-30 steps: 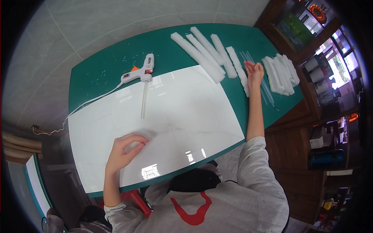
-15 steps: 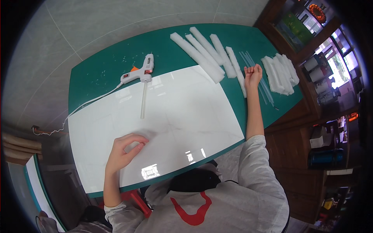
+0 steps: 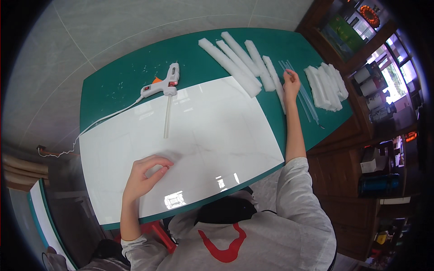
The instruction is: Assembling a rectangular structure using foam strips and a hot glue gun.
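My left hand (image 3: 147, 176) rests low over the glossy white board (image 3: 226, 135), fingers curved, thumb apart, nothing in it. At the far right, my right hand (image 3: 291, 85) has its fingers bent together beside a narrow white foam strip (image 3: 273, 76) and over several clear glue sticks (image 3: 308, 103). What those fingers hold, if anything, cannot be made out. Wider white foam strips (image 3: 230, 67) lie left of that hand, one overlapping the board's far edge. A white glue gun (image 3: 163, 86) stands at the board's far left, a clear glue stick (image 3: 167, 116) projecting from its back toward me.
A green mat (image 3: 117, 67) covers the table under the board. Stacked white foam pieces (image 3: 326, 86) lie at its right end. The gun's white cord (image 3: 101, 119) runs left to a wall socket (image 3: 41, 149). A wooden cabinet (image 3: 343, 180) borders the right side; a red stool (image 3: 158, 232) is below the near edge.
My right hand has shifted slightly left and its fingertips have changed from a fist to a looser bend. The narrow foam strip moved slightly toward me. My left hand stays put.
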Demonstrator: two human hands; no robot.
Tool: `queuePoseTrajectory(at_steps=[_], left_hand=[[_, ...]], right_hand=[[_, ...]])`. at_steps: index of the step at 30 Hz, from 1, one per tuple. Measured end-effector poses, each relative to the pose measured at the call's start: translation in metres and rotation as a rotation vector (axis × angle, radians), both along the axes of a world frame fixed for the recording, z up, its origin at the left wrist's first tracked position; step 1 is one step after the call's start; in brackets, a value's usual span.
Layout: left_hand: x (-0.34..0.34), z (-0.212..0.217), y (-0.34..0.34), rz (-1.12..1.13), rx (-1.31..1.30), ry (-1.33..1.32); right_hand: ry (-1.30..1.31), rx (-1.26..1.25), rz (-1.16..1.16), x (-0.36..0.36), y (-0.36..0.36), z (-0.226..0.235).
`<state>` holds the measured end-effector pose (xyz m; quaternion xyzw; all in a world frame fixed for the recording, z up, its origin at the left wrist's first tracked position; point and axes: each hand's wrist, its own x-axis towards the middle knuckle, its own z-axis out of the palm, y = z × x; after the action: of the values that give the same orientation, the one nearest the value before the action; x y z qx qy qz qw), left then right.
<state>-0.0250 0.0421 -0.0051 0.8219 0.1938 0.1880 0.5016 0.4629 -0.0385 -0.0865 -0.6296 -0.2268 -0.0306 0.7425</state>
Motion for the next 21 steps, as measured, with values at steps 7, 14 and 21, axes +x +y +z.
queuePoseTrajectory(at_steps=[7, 14, 21], left_hand=[[-0.002, 0.000, 0.001, 0.001, -0.004, 0.010], [-0.001, -0.002, 0.001, -0.014, 0.009, -0.015], [-0.001, 0.001, 0.003, -0.015, 0.019, 0.007]], right_hand=[[-0.672, -0.606, -0.360, -0.010, 0.007, 0.010], [-0.649, -0.589, -0.261, 0.016, 0.044, 0.010], [-0.438, -0.674, -0.135, 0.028, 0.048, -0.004]])
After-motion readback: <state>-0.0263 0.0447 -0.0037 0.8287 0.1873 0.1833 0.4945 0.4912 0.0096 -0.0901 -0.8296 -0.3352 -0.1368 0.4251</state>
